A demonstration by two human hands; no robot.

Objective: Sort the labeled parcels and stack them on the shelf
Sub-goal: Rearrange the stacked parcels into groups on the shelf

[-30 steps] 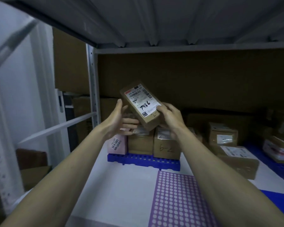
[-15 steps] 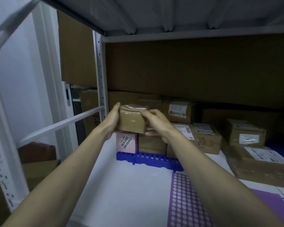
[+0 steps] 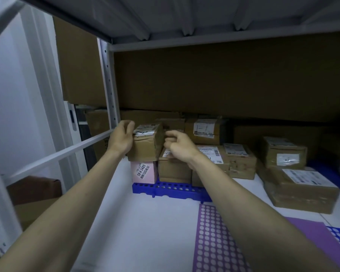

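Note:
A small brown parcel (image 3: 147, 143) with a white handwritten label on top rests on a pink box (image 3: 144, 172) and a brown box (image 3: 174, 169) at the left end of the shelf row. My left hand (image 3: 121, 139) sits against the parcel's left side with its fingers loosely curled beside the top corner. My right hand (image 3: 178, 145) hovers at the parcel's right edge, its fingers loosely curled and holding nothing. The white shelf board (image 3: 145, 222) lies below my forearms.
A blue perforated pallet (image 3: 165, 190) carries the left boxes. More labeled brown parcels (image 3: 283, 152) stand to the right and behind. A purple dotted mat (image 3: 214, 242) lies near the front. The shelf upright (image 3: 108, 85) and a diagonal brace (image 3: 57, 154) border the left side.
The parcel went from being held up with its label facing me to lying on top of the pink and brown boxes. Both hands have loosened their hold on it.

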